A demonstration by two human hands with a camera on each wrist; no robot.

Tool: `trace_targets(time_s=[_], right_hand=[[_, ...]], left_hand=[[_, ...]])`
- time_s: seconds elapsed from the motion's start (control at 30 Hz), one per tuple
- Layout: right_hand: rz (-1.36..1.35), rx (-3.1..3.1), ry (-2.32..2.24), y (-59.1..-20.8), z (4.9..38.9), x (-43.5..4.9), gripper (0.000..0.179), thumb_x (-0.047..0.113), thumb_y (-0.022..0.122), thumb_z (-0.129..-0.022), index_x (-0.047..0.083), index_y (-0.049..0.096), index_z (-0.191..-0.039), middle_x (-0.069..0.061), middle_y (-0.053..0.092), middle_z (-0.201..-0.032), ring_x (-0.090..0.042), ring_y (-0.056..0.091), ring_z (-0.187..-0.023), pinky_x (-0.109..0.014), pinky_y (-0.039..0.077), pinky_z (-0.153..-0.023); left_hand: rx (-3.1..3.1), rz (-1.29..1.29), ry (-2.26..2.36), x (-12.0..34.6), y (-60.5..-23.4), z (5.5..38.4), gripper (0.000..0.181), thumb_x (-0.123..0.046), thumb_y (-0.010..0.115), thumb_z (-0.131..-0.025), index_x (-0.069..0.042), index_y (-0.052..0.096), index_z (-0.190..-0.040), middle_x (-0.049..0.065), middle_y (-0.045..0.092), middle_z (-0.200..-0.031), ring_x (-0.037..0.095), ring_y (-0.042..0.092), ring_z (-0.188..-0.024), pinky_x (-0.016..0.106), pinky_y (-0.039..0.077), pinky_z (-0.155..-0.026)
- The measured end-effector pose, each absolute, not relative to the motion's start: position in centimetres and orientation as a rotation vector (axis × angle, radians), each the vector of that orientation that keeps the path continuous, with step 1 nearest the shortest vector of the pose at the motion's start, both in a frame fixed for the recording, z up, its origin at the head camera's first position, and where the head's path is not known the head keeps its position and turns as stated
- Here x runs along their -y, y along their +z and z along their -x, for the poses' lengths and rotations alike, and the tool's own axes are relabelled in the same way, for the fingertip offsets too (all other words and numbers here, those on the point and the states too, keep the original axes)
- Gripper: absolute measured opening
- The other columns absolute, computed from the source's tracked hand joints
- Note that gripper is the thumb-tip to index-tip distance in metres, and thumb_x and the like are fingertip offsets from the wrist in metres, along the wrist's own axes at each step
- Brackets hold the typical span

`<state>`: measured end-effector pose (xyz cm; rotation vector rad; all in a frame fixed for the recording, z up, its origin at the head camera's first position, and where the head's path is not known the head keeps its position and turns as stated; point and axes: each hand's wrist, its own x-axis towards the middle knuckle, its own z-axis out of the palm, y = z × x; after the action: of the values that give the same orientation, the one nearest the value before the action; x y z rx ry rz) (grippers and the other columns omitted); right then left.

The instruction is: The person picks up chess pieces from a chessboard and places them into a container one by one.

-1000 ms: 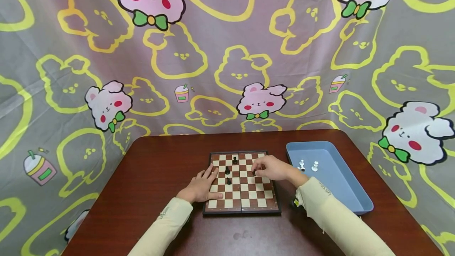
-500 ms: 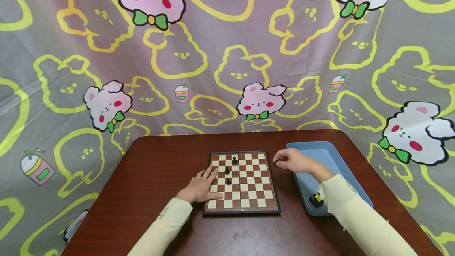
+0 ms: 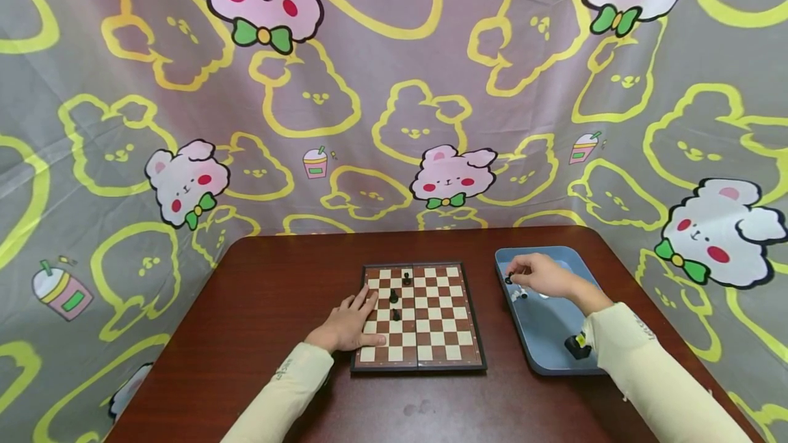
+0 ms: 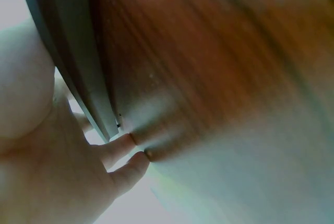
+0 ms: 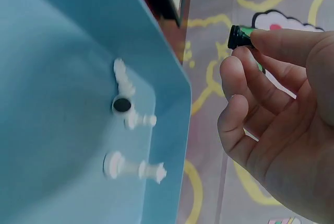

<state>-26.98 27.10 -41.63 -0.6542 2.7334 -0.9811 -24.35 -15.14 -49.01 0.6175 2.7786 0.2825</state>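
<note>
Since a second ago the right hand (image 3: 546, 276) has travelled from the chessboard (image 3: 442, 336) to over the blue tray (image 3: 548, 327). On my feed, thumb and forefinger pinch a black chess piece (image 5: 240, 36) at their tips — other fingers loosely bent. Below them, inside the tray: white chess pieces (image 5: 133, 167). Far to their left, the left hand (image 3: 347, 325) lies spread across the board's left edge, grasping nothing — three black pieces (image 3: 394, 296) sit just right of its fingers.
</note>
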Motion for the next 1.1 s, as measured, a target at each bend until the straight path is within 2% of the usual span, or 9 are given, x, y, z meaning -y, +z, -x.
trace_targets(time_s=[0.53, 0.93, 1.1], right_hand=[[0.565, -2.723, -1.015, -42.6, 26.8, -31.9, 0.017, 0.006, 0.057, -0.093, -0.006, 0.062, -0.103, -0.012, 0.063, -0.085, -0.028, 0.058, -0.075, -0.031, 0.046, -0.063], [0.497, -2.739, -0.935, -43.5, 26.5, -34.1, 0.015, 0.006, 0.057, -0.093, -0.003, 0.063, -0.102, -0.009, 0.06, -0.08, -0.019, 0.054, -0.07, -0.034, 0.042, -0.065], [0.467, -2.737, -0.94, -43.8, 26.5, -34.6, 0.014, 0.006, 0.057, -0.092, -0.002, 0.064, -0.102, -0.009, 0.059, -0.077, -0.022, 0.054, -0.071, -0.037, 0.041, -0.067]], left_hand=[[-2.797, -0.617, 0.296, 15.1, -48.9, 24.2, 0.098, -0.066, 0.056, -0.082, -0.012, 0.016, -0.153, 0.013, 0.008, -0.157, 0.044, 0.024, -0.134, 0.06, 0.029, -0.099], [-2.804, -0.618, 0.26, 15.1, -49.2, 24.2, 0.097, -0.067, 0.055, -0.082, -0.013, 0.015, -0.153, 0.013, 0.007, -0.157, 0.043, 0.025, -0.134, 0.059, 0.03, -0.099], [-2.802, -0.617, 0.265, 15.1, -49.0, 24.1, 0.098, -0.067, 0.055, -0.082, -0.013, 0.015, -0.153, 0.012, 0.007, -0.157, 0.043, 0.025, -0.134, 0.059, 0.03, -0.099]])
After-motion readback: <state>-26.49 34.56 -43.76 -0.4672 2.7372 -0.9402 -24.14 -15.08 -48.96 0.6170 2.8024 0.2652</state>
